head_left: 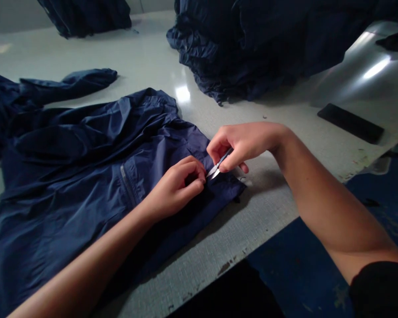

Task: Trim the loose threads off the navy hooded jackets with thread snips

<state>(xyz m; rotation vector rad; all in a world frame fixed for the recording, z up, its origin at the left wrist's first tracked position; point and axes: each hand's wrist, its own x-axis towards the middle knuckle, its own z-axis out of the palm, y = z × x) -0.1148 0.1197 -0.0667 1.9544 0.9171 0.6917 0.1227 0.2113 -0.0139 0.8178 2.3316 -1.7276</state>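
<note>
A navy blue jacket (96, 185) lies spread on the table, with a zipped pocket (128, 185) near its middle and a gathered hem toward the right. My right hand (242, 145) grips small thread snips (215, 170), their pointed blades parted and aimed down at the fabric. Just left of the blade tips, my left hand (179, 185) rests on the jacket with thumb and forefinger pinched together. Whatever sits in that pinch is too small to make out.
A large pile of dark blue garments (258, 48) stands at the back, with another bundle (89, 15) at the far left. A flat black phone-like object (350, 123) lies on the right of the pale table (152, 53). The worn table edge (232, 263) runs along the front.
</note>
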